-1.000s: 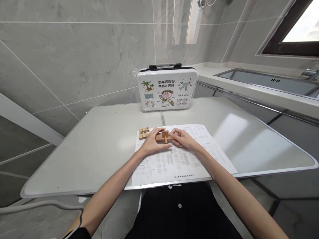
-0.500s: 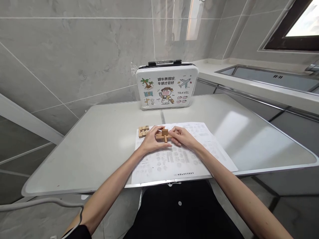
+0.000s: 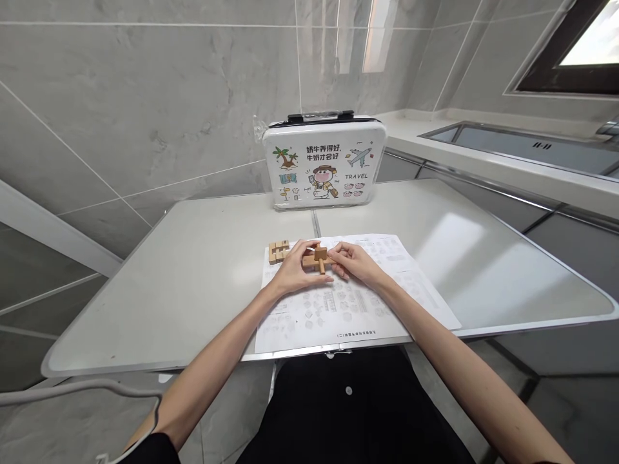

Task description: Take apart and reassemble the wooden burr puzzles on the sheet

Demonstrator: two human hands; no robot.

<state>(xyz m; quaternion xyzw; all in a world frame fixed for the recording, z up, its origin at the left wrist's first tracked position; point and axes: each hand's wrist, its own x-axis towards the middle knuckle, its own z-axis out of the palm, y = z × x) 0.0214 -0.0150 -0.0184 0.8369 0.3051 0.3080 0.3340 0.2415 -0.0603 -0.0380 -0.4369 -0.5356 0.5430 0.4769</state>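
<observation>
Between my hands is a partly joined wooden burr puzzle (image 3: pixel 320 254), with one bar lying sideways, a block on top and a thin piece pointing toward me. My left hand (image 3: pixel 296 269) curves around its left side, thumb below and fingers behind. My right hand (image 3: pixel 355 263) pinches the right end of the sideways bar; the fingertips partly hide that end. Several notched wooden puzzle pieces (image 3: pixel 278 252) lie grouped just left of my left hand. Under everything is a printed instruction sheet (image 3: pixel 372 322) with small grey diagrams, lying flat.
A white case (image 3: pixel 325 164) with cartoon prints and a black handle stands at the back of the folding table (image 3: pixel 193 283). Grey tiled wall (image 3: pixel 145 96) rises behind it. To the right is a counter with a sink (image 3: pixel 522 145). A pale cable (image 3: pixel 87 385) hangs at lower left.
The view has tilted slightly, so the scene sits a little higher. Both hands keep the same hold on the wooden puzzle, with hardly any visible movement.
</observation>
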